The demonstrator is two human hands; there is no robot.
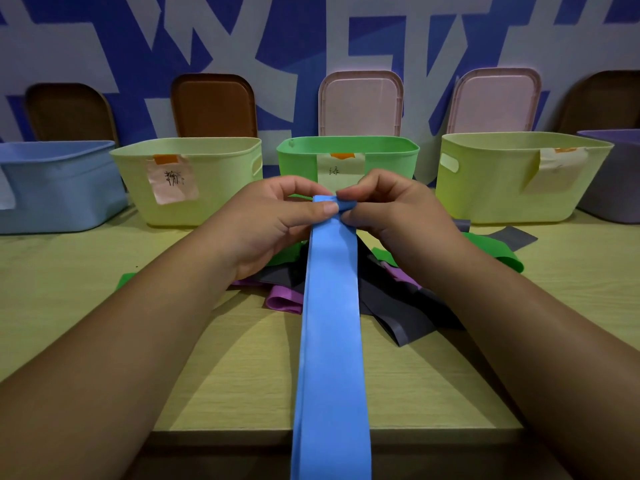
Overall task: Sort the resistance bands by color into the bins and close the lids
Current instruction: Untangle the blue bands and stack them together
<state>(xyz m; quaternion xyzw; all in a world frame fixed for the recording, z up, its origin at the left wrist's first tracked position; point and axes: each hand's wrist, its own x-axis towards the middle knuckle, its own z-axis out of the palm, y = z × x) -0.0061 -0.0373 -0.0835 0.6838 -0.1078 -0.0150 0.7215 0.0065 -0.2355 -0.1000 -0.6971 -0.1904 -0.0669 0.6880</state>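
A long flat blue rubber resistance band [330,341] is hanging over the near edge of the pale wooden tabletop [104,306] and running away towards both hands. The left hand [277,223] and right hand [391,216] are pinching its far end, fingers [349,194] curling tightly round a small fold. This is looking like the folding step. Next, the band is probably needing a carry leftward to the pale blue plastic bin [59,188]. Beyond, flat plastic lids [360,102] are leaning against the wall.
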